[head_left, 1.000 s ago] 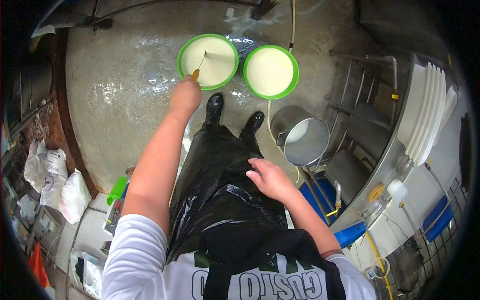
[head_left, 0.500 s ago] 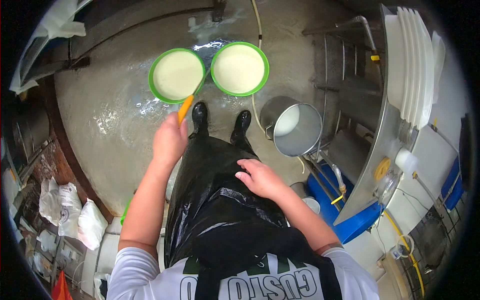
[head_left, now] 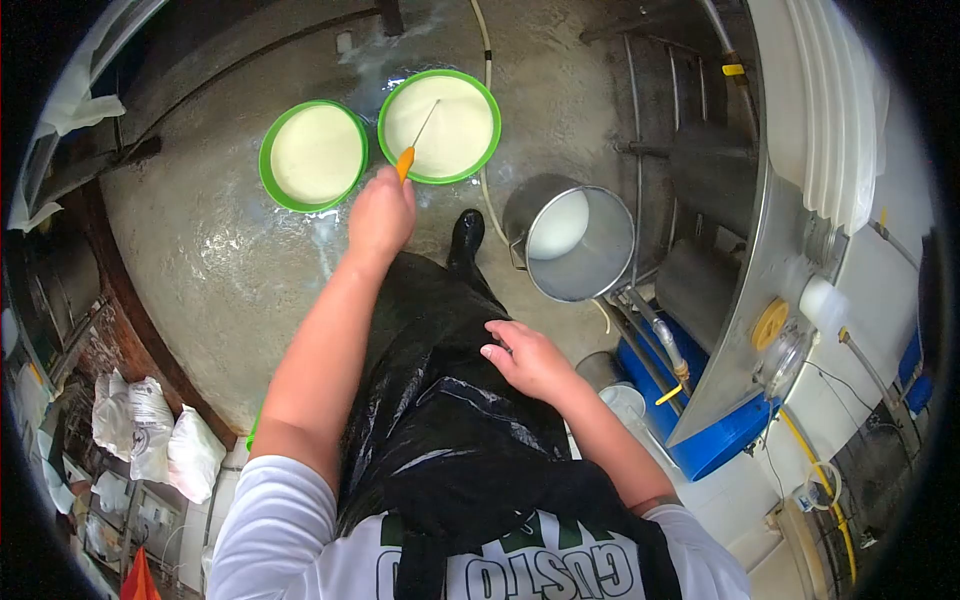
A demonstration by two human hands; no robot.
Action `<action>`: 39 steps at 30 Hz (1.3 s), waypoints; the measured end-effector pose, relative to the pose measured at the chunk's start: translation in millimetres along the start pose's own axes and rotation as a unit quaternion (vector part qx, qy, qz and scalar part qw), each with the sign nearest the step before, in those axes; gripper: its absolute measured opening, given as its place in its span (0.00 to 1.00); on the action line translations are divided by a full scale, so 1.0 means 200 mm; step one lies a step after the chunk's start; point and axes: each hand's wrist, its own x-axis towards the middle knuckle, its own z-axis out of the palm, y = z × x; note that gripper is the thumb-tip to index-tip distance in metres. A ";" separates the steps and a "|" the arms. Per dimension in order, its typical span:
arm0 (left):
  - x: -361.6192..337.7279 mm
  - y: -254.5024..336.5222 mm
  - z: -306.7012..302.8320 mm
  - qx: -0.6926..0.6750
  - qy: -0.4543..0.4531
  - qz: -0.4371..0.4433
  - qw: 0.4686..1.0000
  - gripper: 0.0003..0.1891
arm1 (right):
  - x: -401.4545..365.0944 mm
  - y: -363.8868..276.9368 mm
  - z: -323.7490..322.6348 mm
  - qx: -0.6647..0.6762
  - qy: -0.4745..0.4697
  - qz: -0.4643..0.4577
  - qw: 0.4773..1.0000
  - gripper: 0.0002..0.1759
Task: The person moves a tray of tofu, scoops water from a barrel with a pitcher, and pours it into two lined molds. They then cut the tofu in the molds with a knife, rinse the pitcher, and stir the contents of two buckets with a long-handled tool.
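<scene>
My left hand (head_left: 383, 215) is closed around the orange handle of a thin-bladed knife (head_left: 405, 162). Its blade points away from me, over the pale, smooth white contents of the right green tub (head_left: 496, 130), with the tip near the middle. Beside it on the floor stands a second green tub (head_left: 266, 162), holding the same white mass with an even surface. My right hand (head_left: 530, 358) is at the front of my black apron (head_left: 455, 400), holding nothing, its fingers loosely extended and thumb apart.
A metal pot (head_left: 605, 262) with some white liquid stands right of my boot (head_left: 467, 236) on the wet floor. A hose (head_left: 487, 180) runs behind it. At far right are a steel sheet (head_left: 735, 340) and a blue container (head_left: 720, 450); white bags (head_left: 195, 455) sit at left.
My left hand has carried the knife rightward, from the left tub's edge to over the right tub. My right hand stays at the apron. The view has shifted slightly.
</scene>
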 end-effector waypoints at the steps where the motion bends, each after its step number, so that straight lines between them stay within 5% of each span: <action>1: 0.02 0.01 0.03 0.007 0.004 0.000 1.000 0.13 | -0.01 0.02 -0.01 0.001 0.001 0.003 1.000 0.24; 13: -0.01 0.06 0.13 0.037 -0.008 -0.013 0.999 0.13 | -0.04 0.10 -0.16 -0.009 -0.001 -0.003 1.000 0.24; 22: -0.77 0.14 -0.61 -0.016 0.020 -0.044 0.999 0.13 | -0.10 -0.15 -0.39 -0.039 0.016 -0.103 0.994 0.23; 27: -1.22 0.37 -1.10 -0.102 0.043 -0.100 0.989 0.18 | -0.08 -0.41 -0.42 -0.046 -0.013 -0.254 0.966 0.20; 32: -1.49 0.53 -1.42 -0.072 0.143 -0.008 0.987 0.16 | -0.12 -0.79 -0.32 0.184 -0.152 -0.197 0.951 0.21; 39: -1.77 0.30 -1.46 0.024 0.253 0.106 0.961 0.22 | -0.29 -1.39 -0.01 0.260 -0.346 -0.145 0.890 0.23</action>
